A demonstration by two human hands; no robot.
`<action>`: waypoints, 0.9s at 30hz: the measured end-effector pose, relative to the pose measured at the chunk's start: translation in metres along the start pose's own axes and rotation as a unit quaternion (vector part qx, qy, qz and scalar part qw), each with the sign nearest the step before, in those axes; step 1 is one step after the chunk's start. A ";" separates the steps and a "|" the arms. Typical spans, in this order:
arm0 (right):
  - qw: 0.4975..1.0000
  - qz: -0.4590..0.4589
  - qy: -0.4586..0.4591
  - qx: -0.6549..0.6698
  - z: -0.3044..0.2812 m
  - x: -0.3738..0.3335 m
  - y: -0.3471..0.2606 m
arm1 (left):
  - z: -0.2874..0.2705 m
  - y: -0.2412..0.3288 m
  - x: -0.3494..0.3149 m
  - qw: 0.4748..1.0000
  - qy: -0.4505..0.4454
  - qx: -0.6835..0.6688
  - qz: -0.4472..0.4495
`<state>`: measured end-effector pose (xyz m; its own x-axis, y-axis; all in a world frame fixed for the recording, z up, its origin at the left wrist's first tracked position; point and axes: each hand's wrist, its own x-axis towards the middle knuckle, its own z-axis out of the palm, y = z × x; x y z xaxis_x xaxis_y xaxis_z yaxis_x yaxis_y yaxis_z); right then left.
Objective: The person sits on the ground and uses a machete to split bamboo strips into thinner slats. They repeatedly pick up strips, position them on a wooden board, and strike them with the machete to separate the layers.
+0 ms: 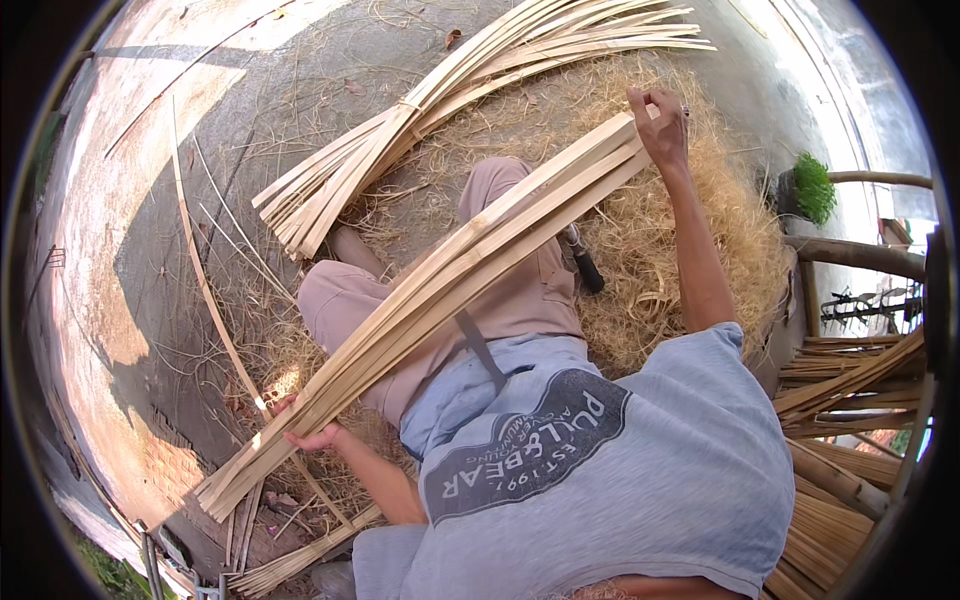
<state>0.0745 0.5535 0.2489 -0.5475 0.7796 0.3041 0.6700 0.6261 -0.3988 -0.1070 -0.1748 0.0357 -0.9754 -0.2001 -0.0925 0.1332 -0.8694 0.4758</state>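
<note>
I hold a long bundle of pale bamboo strips [450, 285] slanted across my lap. My left hand [312, 436] grips the bundle near its lower left end, fingers wrapped under it. My right hand [660, 122] pinches the strips at the upper right end. My legs in beige trousers [520, 300] lie under the bundle.
A second bundle of bamboo strips [440, 110] lies on the concrete ground ahead. A heap of straw-like shavings [660, 250] surrounds my legs. A dark tool handle [585, 265] rests by my thigh. More split bamboo [850, 385] and a green potted plant [812, 188] are at the right.
</note>
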 end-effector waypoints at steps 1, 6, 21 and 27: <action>1.000 -0.006 -0.019 -0.013 -0.002 -0.014 -0.006 | -0.003 -0.002 0.003 1.000 0.000 -0.009 0.002; 0.988 0.057 -0.087 -0.117 -0.009 -0.060 -0.046 | -0.023 0.002 0.009 0.999 -0.024 -0.038 0.004; 0.887 0.253 -0.216 0.320 0.003 -0.155 -0.107 | -0.016 0.000 0.003 0.999 0.008 -0.034 -0.006; 0.815 0.290 -0.255 0.432 0.028 -0.184 -0.134 | -0.012 -0.003 0.001 1.000 0.007 -0.015 -0.009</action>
<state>0.0712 0.3257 0.2221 -0.5488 0.6954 -0.4640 0.4079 -0.2618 -0.8747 -0.1059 -0.1777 0.0233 -0.9751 -0.1905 -0.1137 0.1210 -0.8863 0.4470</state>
